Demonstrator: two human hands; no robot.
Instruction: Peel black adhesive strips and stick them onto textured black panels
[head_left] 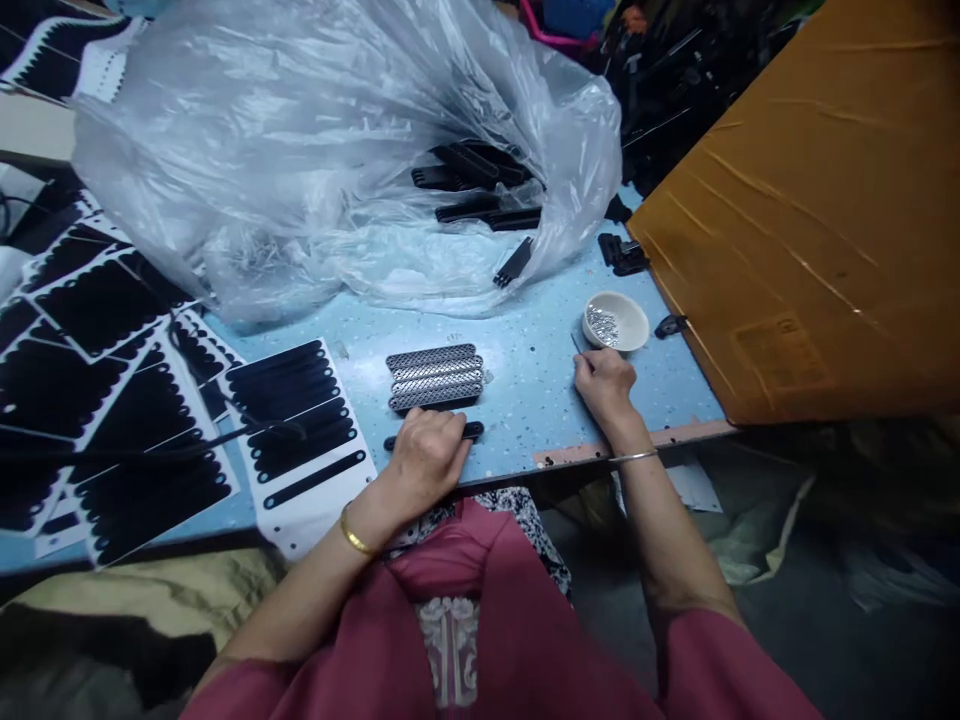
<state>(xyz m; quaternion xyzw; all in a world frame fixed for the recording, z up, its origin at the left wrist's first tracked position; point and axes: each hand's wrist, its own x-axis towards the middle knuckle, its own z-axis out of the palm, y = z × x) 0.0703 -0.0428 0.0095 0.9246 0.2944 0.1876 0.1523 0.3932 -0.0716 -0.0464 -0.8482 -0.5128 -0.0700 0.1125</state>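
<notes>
Your maroon top point(525, 610) | left hand point(429, 455) grasps black strip point(472, 430) | right hand point(607, 385) curls by bowl point(635, 322), grip unclear | patterned strips point(435, 377) look done, bagged pieces point(480, 165) left

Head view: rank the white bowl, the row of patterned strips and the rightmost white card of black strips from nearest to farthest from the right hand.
From the right hand:
1. White bowl: just beyond the fingers.
2. Patterned strips: off to the left, mid-table.
3. White card: farthest left, past the strips, at the near table edge.
</notes>
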